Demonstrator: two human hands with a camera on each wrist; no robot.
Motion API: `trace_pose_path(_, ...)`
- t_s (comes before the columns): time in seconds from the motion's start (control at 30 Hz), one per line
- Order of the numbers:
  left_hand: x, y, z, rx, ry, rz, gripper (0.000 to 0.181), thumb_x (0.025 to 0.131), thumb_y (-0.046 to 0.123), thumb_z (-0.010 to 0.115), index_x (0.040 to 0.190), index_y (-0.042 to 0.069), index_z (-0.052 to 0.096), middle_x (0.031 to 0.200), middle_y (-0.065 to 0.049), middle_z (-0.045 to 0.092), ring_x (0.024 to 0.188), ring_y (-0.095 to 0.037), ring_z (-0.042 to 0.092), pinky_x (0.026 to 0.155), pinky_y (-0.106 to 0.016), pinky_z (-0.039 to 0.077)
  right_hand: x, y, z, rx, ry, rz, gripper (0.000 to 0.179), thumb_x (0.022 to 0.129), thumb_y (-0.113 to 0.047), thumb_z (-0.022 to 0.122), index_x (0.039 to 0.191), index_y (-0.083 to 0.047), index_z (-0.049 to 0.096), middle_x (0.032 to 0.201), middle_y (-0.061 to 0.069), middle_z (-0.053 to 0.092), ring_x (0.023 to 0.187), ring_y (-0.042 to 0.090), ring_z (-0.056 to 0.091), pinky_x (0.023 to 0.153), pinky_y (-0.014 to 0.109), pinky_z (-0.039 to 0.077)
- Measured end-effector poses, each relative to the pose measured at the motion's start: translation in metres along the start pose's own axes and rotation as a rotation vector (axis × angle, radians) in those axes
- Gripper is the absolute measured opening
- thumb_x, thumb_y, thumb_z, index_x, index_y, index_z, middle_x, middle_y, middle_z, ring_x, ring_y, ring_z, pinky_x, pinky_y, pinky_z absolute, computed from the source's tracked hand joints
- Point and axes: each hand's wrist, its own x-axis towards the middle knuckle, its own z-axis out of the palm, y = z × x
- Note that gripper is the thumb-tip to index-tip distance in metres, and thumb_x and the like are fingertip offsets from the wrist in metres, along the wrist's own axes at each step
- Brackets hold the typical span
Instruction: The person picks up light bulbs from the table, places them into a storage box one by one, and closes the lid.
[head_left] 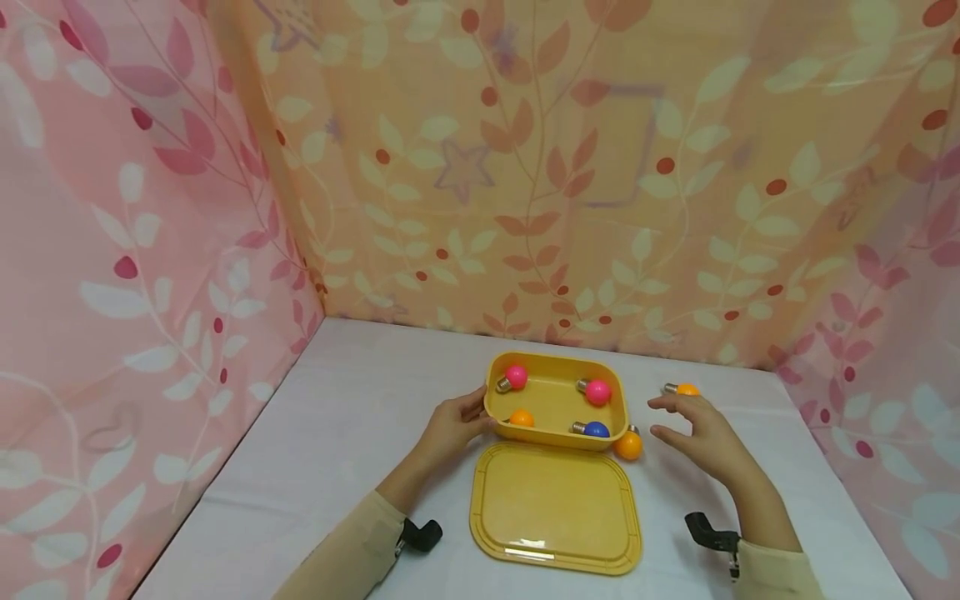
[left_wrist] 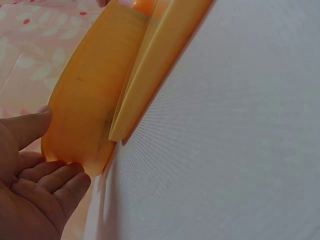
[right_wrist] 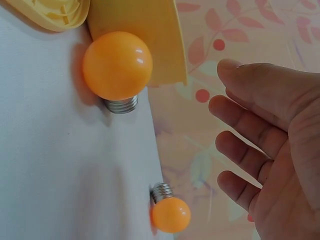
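At the left end of a yellow plastic box (head_left: pixel 555 440), my left hand (head_left: pixel 450 429) holds the wall, thumb by the rim and fingers against the end. Inside the box lie two pink bulbs (head_left: pixel 597 392), an orange bulb (head_left: pixel 521 417) and a blue bulb (head_left: pixel 597 429). My right hand (head_left: pixel 701 433) is right of the box, fingers spread from the thumb with nothing between them. One loose orange bulb (right_wrist: pixel 118 67) rests against the box's front right corner. Another orange bulb (right_wrist: pixel 171 215) lies farther back, partly hidden behind the right hand in the head view.
A yellow lid (head_left: pixel 555 508) lies flat on the white table (head_left: pixel 337 467), just in front of the box. Floral cloth (head_left: pixel 465 208) hangs behind the table and along both sides. Black wrist mounts (head_left: pixel 422 535) stick out from the sleeves.
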Motion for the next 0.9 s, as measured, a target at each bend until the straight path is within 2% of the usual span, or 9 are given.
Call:
trace_pose_path(0.2, 0.001, 0.000, 0.001, 0.013, 0.003, 0.001, 0.068, 0.096, 0.017, 0.074, 0.155, 0.006, 0.043, 0.156, -0.014, 0.048, 0.136, -0.028, 0.056, 0.100, -0.024, 0.053, -0.002, 0.009, 0.010, 0.001, -0.024, 0.023, 0.040, 0.094, -0.030, 0.077, 0.129, -0.013, 0.068, 0.129, 0.014, 0.066, 0.122, 0.040, 0.056, 0.102, 0.069, 0.045)
trace_pose_path(0.33, 0.000, 0.000, 0.002, 0.018, 0.001, -0.005, 0.069, 0.096, 0.017, 0.074, 0.156, 0.006, 0.042, 0.156, -0.014, 0.048, 0.136, -0.028, 0.056, 0.100, -0.023, 0.053, -0.003, 0.014, 0.015, 0.009, -0.031, 0.031, 0.039, 0.093, -0.024, 0.077, 0.129, -0.010, 0.068, 0.127, 0.017, 0.066, 0.119, 0.041, 0.058, 0.101, 0.069, 0.046)
trace_pose_path(0.57, -0.001, -0.001, 0.000, 0.001, 0.007, 0.003, 0.070, 0.095, 0.019, 0.075, 0.155, 0.007, 0.042, 0.156, -0.013, 0.048, 0.137, -0.028, 0.055, 0.099, -0.023, 0.054, 0.000, 0.017, 0.017, 0.042, -0.077, 0.095, 0.041, 0.094, -0.031, 0.075, 0.131, -0.014, 0.068, 0.130, 0.017, 0.064, 0.118, 0.041, 0.057, 0.098, 0.068, 0.048)
trace_pose_path(0.9, 0.000, -0.003, 0.001, 0.021, 0.007, -0.005, 0.070, 0.095, 0.020, 0.075, 0.156, 0.011, 0.042, 0.156, -0.009, 0.048, 0.137, -0.022, 0.055, 0.100, -0.023, 0.053, -0.001, 0.033, 0.028, 0.120, -0.152, 0.086, 0.044, 0.094, -0.035, 0.075, 0.133, -0.017, 0.066, 0.130, 0.008, 0.066, 0.116, 0.031, 0.057, 0.098, 0.054, 0.050)
